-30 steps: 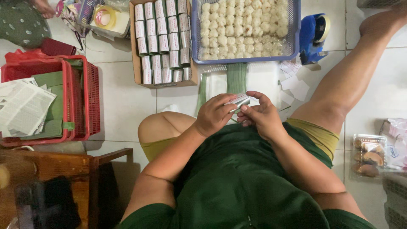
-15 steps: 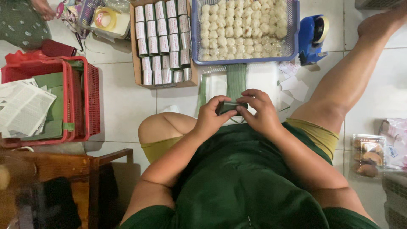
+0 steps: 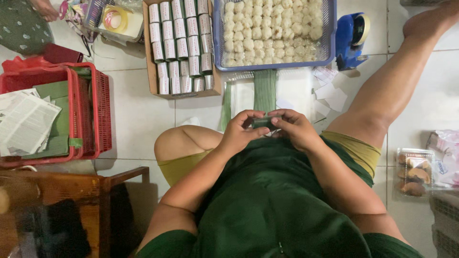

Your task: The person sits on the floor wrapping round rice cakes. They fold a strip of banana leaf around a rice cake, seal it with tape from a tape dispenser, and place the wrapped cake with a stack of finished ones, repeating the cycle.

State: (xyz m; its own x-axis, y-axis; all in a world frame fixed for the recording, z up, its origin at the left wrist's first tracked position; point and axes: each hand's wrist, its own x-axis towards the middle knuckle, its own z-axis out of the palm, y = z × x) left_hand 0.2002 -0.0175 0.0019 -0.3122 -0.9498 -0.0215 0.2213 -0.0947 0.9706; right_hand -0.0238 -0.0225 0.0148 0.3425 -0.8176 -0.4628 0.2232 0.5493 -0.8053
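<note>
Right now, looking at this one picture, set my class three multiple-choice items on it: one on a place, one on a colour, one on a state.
1. Where is the blue tape dispenser?
A. right of the blue tray
B. inside the red basket
C. on the wooden stool

2. What colour is the basket with the papers?
A. yellow
B. red
C. white

3. How do the hands hold the small green packet?
A. left hand only
B. neither touches it
C. both pinch it

Answers: 1 A, it stands beside the blue tray of white balls. 2 B, its mesh wall is red. 3 C, the left hand and right hand meet on it.
</note>
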